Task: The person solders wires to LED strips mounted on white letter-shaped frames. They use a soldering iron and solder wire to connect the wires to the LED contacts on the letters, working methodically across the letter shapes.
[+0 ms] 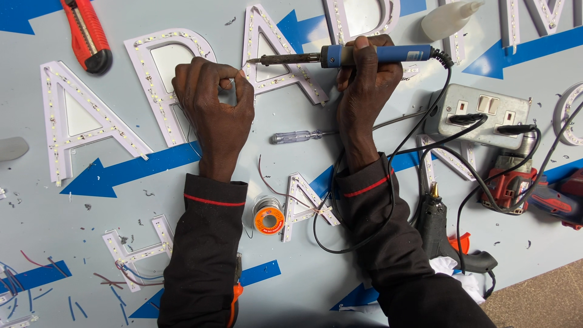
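Note:
My right hand (364, 85) grips a blue-handled soldering iron (340, 56) held level, its dark tip pointing left toward my left hand. My left hand (215, 100) is curled, fingertips pinched on a thin strand of solder wire (243, 70) just off the iron's tip. Both hands hover over white sign letters lined with small LED dots: a rounded letter (161, 58) under the left hand and a pointed letter (273, 54) between the hands. They lie on a pale sign board (73, 200) with blue arrows.
A red utility knife (88, 33) lies top left. A tester screwdriver (297, 136), an orange solder spool (268, 217), a grey double socket box (480, 112) with plugs, a black glue gun (437, 225), a red drill (522, 188) and a white squeeze bottle (449, 18) surround my arms. Wire scraps litter the lower left.

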